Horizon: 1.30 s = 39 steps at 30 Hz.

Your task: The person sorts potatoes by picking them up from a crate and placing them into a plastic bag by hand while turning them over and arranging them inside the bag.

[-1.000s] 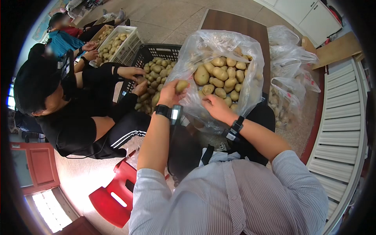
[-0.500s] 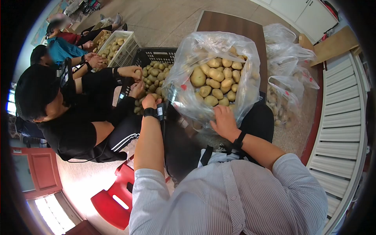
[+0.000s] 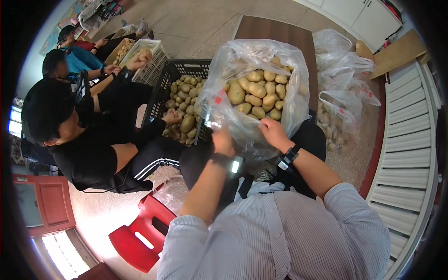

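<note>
A clear plastic bag point(image 3: 249, 135) full of potatoes point(image 3: 259, 88) stands before me with its mouth spread wide. My right hand point(image 3: 274, 133) has its fingers closed on the near rim of the bag. My left hand point(image 3: 223, 140) is at the bag's near left side, smeared by motion, so its fingers cannot be made out. Left of the bag is a black plastic crate point(image 3: 156, 95) holding more potatoes point(image 3: 186, 98).
A co-worker point(image 3: 88, 135) sits at my left, one hand point(image 3: 172, 116) over the black crate. Beyond lies a white crate point(image 3: 156, 63). Several filled bags point(image 3: 343, 100) stand right of the brown table point(image 3: 280, 30), near a radiator point(image 3: 403, 154). A red chair point(image 3: 140, 233) is at lower left.
My left hand has moved from the black crate back to the bag's near side. My right hand has closed on the bag's rim. The co-worker's far hand has swung toward the white crate.
</note>
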Each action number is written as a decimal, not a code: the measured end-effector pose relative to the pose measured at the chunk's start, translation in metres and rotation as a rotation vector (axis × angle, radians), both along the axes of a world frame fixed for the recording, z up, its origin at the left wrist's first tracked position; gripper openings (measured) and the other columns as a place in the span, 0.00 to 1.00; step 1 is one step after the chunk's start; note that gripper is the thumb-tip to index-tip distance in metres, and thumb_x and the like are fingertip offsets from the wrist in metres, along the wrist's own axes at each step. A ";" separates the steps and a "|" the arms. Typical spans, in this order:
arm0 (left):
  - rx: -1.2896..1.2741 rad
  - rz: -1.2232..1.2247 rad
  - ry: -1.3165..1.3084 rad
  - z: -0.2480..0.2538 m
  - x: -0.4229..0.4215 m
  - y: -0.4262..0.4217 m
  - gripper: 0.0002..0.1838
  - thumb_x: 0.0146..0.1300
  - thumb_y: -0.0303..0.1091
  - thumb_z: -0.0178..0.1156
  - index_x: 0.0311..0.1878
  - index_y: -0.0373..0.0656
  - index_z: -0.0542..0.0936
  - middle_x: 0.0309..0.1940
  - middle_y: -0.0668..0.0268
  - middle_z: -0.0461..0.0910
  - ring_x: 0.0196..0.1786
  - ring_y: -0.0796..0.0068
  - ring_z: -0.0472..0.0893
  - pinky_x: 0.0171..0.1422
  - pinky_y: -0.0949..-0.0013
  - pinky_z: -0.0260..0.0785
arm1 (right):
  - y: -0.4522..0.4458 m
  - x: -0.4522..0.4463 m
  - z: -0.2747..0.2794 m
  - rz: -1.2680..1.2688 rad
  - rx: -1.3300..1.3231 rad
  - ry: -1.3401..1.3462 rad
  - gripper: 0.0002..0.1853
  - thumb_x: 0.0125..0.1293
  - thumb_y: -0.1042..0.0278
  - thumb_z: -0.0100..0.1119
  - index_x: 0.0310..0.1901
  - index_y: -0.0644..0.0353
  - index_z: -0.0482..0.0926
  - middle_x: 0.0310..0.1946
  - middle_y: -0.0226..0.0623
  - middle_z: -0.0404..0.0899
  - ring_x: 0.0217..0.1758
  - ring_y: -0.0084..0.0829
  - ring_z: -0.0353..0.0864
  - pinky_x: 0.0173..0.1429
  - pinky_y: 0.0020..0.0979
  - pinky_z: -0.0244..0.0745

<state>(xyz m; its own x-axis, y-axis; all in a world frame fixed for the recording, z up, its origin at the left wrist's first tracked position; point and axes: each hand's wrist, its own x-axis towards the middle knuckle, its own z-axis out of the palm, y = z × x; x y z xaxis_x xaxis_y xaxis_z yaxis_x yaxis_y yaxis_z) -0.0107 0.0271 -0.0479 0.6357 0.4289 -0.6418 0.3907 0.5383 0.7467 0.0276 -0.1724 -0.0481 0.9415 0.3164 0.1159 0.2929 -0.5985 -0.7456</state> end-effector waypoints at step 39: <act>0.501 -0.584 -0.117 -0.195 -0.070 -0.078 0.09 0.66 0.33 0.52 0.34 0.40 0.78 0.22 0.62 0.79 0.22 0.67 0.80 0.23 0.61 0.70 | -0.020 0.040 0.008 -0.075 0.447 0.526 0.14 0.72 0.65 0.52 0.34 0.66 0.81 0.27 0.31 0.80 0.30 0.23 0.75 0.39 0.27 0.70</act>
<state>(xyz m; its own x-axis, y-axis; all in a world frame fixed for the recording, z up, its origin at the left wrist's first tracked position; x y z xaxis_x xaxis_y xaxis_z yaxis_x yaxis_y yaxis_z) -0.0807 -0.0511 -0.2428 0.8993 0.2252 -0.3749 0.4111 -0.1428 0.9004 0.0675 -0.1924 -0.0399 0.9259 0.2763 -0.2576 -0.2051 -0.2051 -0.9570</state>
